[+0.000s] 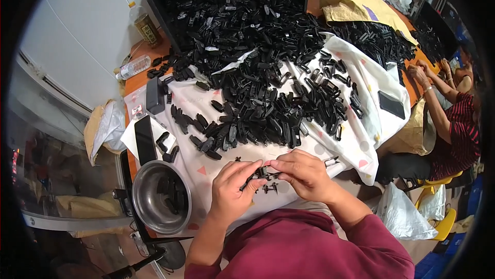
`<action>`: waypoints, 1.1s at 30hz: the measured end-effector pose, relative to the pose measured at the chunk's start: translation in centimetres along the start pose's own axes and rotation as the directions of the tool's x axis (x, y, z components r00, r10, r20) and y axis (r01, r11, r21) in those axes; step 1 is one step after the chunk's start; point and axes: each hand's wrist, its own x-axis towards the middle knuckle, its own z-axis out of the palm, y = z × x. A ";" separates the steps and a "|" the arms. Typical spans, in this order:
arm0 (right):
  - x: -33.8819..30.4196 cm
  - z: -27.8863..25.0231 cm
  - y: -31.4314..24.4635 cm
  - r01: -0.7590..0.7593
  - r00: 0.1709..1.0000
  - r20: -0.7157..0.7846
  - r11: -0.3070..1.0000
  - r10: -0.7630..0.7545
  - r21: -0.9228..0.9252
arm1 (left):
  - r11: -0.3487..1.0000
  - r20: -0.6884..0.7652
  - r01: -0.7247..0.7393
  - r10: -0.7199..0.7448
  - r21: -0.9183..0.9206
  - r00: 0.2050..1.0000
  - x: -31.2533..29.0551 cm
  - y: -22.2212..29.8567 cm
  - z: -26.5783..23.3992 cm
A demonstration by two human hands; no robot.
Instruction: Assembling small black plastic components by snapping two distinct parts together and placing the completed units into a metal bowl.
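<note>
My left hand (pixel 231 190) and my right hand (pixel 308 177) meet over the near edge of a cloth-covered table. Both are closed, fingertips pinching a small black plastic part (pixel 262 172) between them; its exact shape is partly hidden by the fingers. A few small dark pieces (pixel 270 188) lie on the cloth just below the fingertips, and another dark piece (pixel 237 159) lies just beyond my left hand. Farther out spreads a large heap of black plastic parts (pixel 263 109), mostly long and narrow, some with shiny clear or metallic faces.
Left of my hands stands a steel bowl (pixel 138 204) with several black parts inside. Beyond it lie a dark phone (pixel 146 140) and a black box (pixel 154 95). A bottle (pixel 135 68) lies near the wall. Another phone (pixel 391 105) rests at right, near a seated person (pixel 443 124) working.
</note>
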 end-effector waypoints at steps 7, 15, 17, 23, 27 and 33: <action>-0.6 -0.4 -0.8 -0.012 1.000 0.024 1.000 0.013 -0.022 | 0.995 0.061 0.054 -0.049 -0.087 0.997 -0.4 0.3 -0.2; -1.9 1.3 -0.9 -0.049 0.998 -0.045 0.974 0.040 -0.223 | 0.417 0.204 0.490 -0.564 -0.766 0.800 -2.4 -1.4 3.8; -2.5 1.8 -0.7 -0.049 0.998 -0.063 0.959 0.033 -0.280 | 0.602 0.083 0.419 -0.504 -0.680 0.860 -2.2 -1.5 4.7; -2.8 2.9 -1.3 -0.482 0.856 -0.099 0.853 0.508 0.201 | 0.348 0.212 0.437 -0.528 -0.830 0.823 -3.3 -1.6 4.2; -1.9 3.5 -1.7 -0.365 0.931 0.062 0.921 0.359 0.135 | 0.086 0.256 0.364 -0.563 -0.928 0.786 -6.0 -2.8 2.7; -0.6 7.1 -1.9 -0.360 0.933 0.092 0.886 0.349 0.291 | 0.329 -0.029 0.243 -0.646 -0.913 0.763 -7.8 -3.0 0.8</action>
